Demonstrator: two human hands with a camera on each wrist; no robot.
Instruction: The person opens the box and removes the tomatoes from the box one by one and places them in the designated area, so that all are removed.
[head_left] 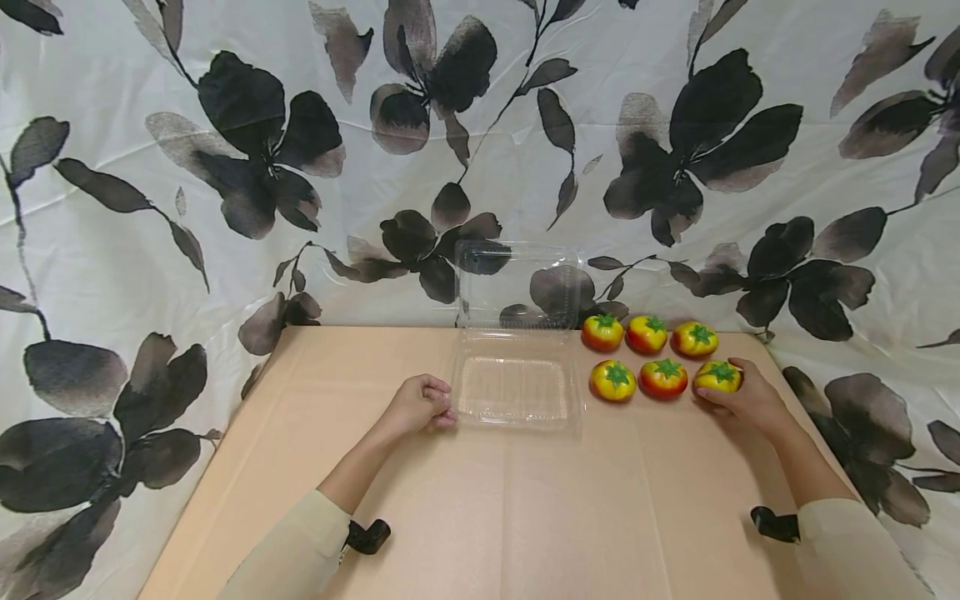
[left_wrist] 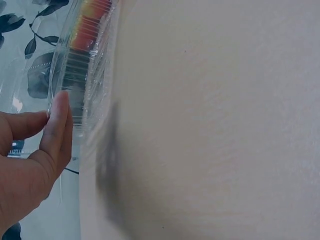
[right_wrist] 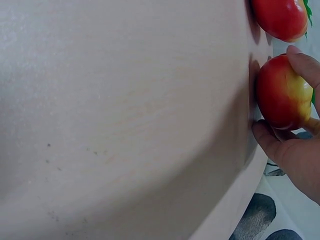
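Note:
A clear plastic clamshell box lies on the table, its lid raised at the back and leaning by the cloth. At the box's left edge, my left hand pinches the rim between thumb and fingers; the left wrist view shows the thumb and fingertips on the clear wall. My right hand grips the front-right toy tomato, red and yellow with a green leafy top. In the right wrist view, thumb and fingers curve round this tomato, which sits at the table surface.
Several similar tomatoes stand in two rows right of the box, among them a front-left one and a back-right one. The tan table ends at a white cloth with dark flowers.

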